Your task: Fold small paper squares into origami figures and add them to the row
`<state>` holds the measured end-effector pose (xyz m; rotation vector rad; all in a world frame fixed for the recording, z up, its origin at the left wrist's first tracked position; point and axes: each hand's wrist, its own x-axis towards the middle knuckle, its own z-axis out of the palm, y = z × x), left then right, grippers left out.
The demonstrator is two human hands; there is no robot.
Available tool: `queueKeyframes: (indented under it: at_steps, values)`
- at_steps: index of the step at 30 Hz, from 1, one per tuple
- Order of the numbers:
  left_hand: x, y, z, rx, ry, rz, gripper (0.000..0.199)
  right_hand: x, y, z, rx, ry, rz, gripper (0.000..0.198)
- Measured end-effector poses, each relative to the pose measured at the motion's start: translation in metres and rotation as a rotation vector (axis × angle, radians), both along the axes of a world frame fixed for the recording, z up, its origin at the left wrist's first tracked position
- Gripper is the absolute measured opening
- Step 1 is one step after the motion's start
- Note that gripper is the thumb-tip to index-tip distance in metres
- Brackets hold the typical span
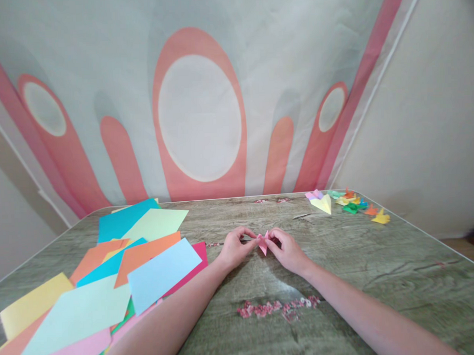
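Note:
A small pink folded paper piece (264, 246) is held between my two hands just above the middle of the table. Its lower end tapers to a point, and two short tips stick up at the top. My left hand (238, 246) pinches its left side between thumb and fingers. On the opposite side, my right hand (285, 248) grips the other edge in the same way. Fingertips cover parts of the folds, so the exact shape is hard to make out.
Coloured paper sheets (162, 273) lie spread and overlapping on the left, partly under my left forearm. At the back right are a pale yellow paper plane (322, 204) and several small folded paper figures (352, 208). A printed backdrop (257, 94) hangs behind the wood-patterned table (380, 271).

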<state>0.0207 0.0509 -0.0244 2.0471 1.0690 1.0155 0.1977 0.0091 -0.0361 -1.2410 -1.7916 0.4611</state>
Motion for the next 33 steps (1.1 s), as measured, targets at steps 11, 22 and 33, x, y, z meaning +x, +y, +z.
queueKeyframes:
  at_steps: [11,22,33]
  values:
    - [0.0001,-0.0002,0.0033,0.010,0.032,-0.050,0.021,0.0007,-0.0007,0.0002,0.025,-0.028,0.024,0.009]
    - [-0.0024,0.0002,0.0039,0.051,0.008,-0.078,0.020,0.0000,-0.0005,0.0001,0.019,-0.036,0.027,0.009]
    - [-0.0020,-0.0001,0.0038,0.035,0.030,-0.074,0.017,0.0009,0.0000,-0.0008,0.020,-0.040,0.028,0.010]
